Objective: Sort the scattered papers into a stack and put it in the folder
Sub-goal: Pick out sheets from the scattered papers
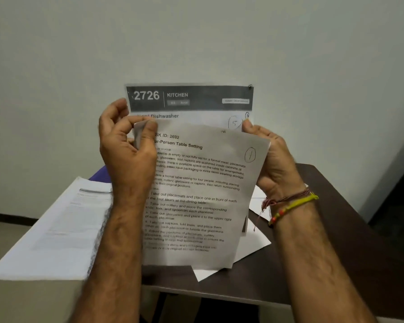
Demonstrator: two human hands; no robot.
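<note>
I hold several printed sheets upright above the table. The front sheet (196, 194) is headed "Four-Person Table Setting" and has a circled 1 at its top right. Behind it stands a sheet with a dark banner (189, 97) reading "2726 KITCHEN" and a circled 5. My left hand (126, 148) pinches the front sheet's top left corner, which is bent over. My right hand (271, 159) grips the right edge of the sheets. A purple folder corner (100, 174) peeks out behind my left hand.
A thick pile of printed paper (56, 229) lies on the left, overhanging the dark brown table (336, 252). Loose white sheets (254, 245) lie on the table under the held papers. A pale wall stands close behind.
</note>
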